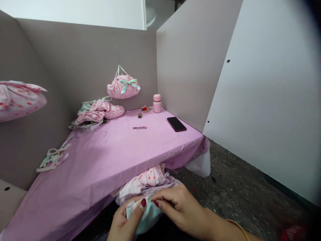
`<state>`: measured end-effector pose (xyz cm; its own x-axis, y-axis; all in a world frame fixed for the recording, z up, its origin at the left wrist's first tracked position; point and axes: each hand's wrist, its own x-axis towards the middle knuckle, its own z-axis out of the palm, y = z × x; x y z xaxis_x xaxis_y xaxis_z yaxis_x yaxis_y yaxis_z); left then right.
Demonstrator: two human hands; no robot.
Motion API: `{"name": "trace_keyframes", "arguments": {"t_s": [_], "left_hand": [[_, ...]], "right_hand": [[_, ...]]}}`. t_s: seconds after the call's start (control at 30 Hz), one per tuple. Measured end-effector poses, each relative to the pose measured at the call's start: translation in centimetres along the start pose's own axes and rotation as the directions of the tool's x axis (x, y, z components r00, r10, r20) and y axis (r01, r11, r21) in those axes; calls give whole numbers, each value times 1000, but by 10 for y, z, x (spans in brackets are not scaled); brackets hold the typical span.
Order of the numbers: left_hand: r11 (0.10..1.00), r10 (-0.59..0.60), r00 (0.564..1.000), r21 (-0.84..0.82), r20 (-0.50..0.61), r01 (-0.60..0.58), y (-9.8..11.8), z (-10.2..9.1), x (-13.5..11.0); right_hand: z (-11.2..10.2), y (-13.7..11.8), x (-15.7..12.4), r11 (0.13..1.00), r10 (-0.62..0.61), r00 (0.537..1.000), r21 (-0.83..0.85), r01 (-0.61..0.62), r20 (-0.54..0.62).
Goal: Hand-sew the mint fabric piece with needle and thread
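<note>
A pale mint-green piece of fabric (150,216) is held low over my lap, in front of the table's near edge. My left hand (129,216) grips its left side, thumb pressed on top. My right hand (178,207) pinches at the upper edge of the same fabric, thumb and forefinger together; whether a needle is between them is too small to tell. Just beyond my hands lies pink-and-white cloth with red dots (151,176), partly in a clear plastic bag (173,181).
On the pink-covered table (120,150) lie thread snips (139,128), a thread spool (139,115), a phone (177,124), a pink flask (157,103), dotted fabric pieces (100,110) and fabric strips (54,157). A dotted pouch with a bow (124,87) hangs on the back panel; another dotted bundle (20,102) is at left.
</note>
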<state>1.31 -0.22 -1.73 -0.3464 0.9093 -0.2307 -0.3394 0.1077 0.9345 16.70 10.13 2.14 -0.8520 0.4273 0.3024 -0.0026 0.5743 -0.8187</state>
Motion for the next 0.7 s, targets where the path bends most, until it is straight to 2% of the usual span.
{"name": "trace_keyframes", "arguments": {"t_s": [0.23,0.43,0.57,0.7], "left_hand": [[1000,20,1000,5,16,-20,-2,0,0],[996,32,999,81,29,-34,-1,-1,0],[969,89,995,229,43,-97,2,-2,0],[845,168,980,496,106,-198,5,-7,-2]], "right_hand": [[1,3,-2,1000,14,1000,11,-14,24],[1,4,-2,999,34,998,-28,-33,46],[0,6,-2,999,51,997,-12,-50,58],[0,7,-2,988,150,988,-28,-149,42]]}}
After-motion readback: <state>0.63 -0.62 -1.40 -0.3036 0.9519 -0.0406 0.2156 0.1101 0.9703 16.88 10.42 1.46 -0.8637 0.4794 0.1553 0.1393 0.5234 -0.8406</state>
